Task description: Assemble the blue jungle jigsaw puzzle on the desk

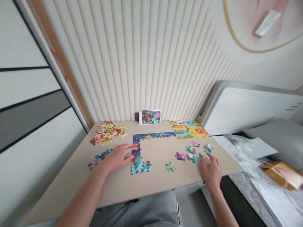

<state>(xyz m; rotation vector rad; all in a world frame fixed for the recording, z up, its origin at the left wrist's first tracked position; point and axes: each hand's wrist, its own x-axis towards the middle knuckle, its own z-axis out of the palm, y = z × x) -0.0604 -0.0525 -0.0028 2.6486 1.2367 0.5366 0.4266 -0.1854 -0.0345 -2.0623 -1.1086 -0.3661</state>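
Observation:
A partly joined jigsaw puzzle lies mid-table, forming a top strip, a left side and a lower-left corner. My left hand rests flat beside it, its outstretched fingertips touching the left side. Partly behind that forearm is a group of loose blue and purple pieces. On the right, my right hand has its thumb and fingers bent around a small puzzle piece, partly hidden by the fingers. Several loose pieces lie close to it, and a teal and yellow piece is nearer the puzzle.
A picture card leans against the ribbed wall. A heap of red and yellow pieces sits back left; a finished animal puzzle lies back right. Beyond the table's right edge are a bed headboard, papers and an orange box.

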